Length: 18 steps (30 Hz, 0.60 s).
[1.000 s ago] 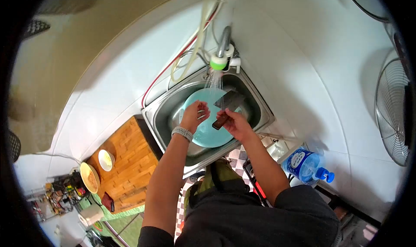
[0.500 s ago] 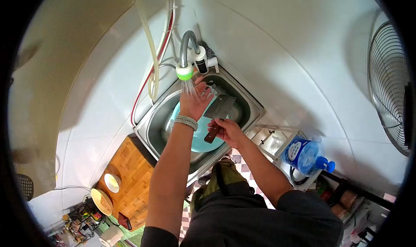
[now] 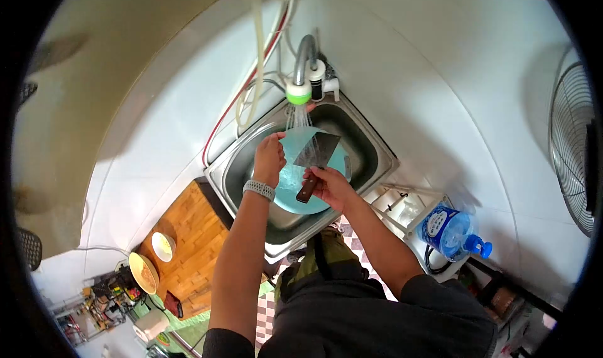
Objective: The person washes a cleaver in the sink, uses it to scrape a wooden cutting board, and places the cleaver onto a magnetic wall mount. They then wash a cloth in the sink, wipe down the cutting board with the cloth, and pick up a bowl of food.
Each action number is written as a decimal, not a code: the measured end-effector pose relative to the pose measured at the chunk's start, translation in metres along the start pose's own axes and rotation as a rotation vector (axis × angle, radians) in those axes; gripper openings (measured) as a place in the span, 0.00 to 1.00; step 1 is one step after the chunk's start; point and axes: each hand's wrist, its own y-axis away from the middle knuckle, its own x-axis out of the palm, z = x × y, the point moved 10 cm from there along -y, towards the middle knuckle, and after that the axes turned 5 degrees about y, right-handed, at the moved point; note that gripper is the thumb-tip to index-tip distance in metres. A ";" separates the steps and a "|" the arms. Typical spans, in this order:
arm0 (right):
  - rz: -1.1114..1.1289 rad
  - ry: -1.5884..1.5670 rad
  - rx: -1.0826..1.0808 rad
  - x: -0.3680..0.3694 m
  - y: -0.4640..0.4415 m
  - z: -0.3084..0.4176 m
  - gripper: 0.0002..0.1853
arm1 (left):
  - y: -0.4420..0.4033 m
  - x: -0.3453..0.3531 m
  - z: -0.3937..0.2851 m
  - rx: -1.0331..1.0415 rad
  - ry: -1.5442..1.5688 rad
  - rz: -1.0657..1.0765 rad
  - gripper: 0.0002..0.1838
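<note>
My right hand [image 3: 331, 187] grips a cleaver [image 3: 318, 149] by its brown wooden handle, the blade slanting up and away over the basin. Water from the tap [image 3: 299, 94] with a green-ringed spray head falls in streams near the blade. My left hand [image 3: 270, 159], with a grey band at the wrist, is left of the streams, its fingers curled in and nothing visible in them. Below both hands a light-blue plastic basin [image 3: 287, 195] sits in the steel sink [image 3: 235, 173].
A wooden board [image 3: 200, 251] with a white bowl [image 3: 163, 247] and a yellow bowl [image 3: 144, 273] is at the left. On the right stand a large blue water bottle [image 3: 447, 230] on a white rack [image 3: 414, 201] and a wire fan [image 3: 575, 151]. Hoses run along the wall.
My left hand has drawn back from under the spray and its fingers have gone from spread to curled. The cleaver stays in my right hand. The camera view has shifted.
</note>
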 end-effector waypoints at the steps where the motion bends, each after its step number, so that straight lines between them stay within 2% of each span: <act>1: -0.046 0.017 0.015 0.002 0.002 0.000 0.14 | 0.005 -0.009 -0.002 0.001 -0.069 0.060 0.15; 6: -0.122 0.035 0.021 0.016 -0.005 -0.008 0.11 | 0.042 -0.040 0.009 -0.040 -0.075 0.096 0.20; 7: -0.213 0.108 0.002 0.013 -0.003 -0.008 0.11 | 0.049 -0.044 0.013 -0.056 -0.094 0.098 0.20; 8: -0.304 0.182 -0.021 0.009 0.001 -0.004 0.12 | 0.055 -0.048 0.017 -0.070 -0.114 0.103 0.21; 9: -0.373 0.377 -0.013 0.009 0.006 0.000 0.19 | 0.058 -0.051 0.020 -0.060 -0.160 0.121 0.21; 10: -0.370 0.391 -0.013 0.004 0.006 -0.004 0.19 | 0.062 -0.055 0.023 -0.052 -0.148 0.119 0.21; 13: -0.409 1.723 -0.441 0.023 0.017 0.023 0.35 | 0.072 -0.065 0.040 -0.124 -0.049 0.106 0.23; 16: -0.449 1.866 -0.337 0.028 0.032 0.027 0.33 | 0.076 -0.077 0.055 -0.163 0.056 0.094 0.23; 18: -0.430 1.908 -0.393 0.042 0.043 0.037 0.32 | 0.074 -0.082 0.059 -0.153 0.089 0.076 0.22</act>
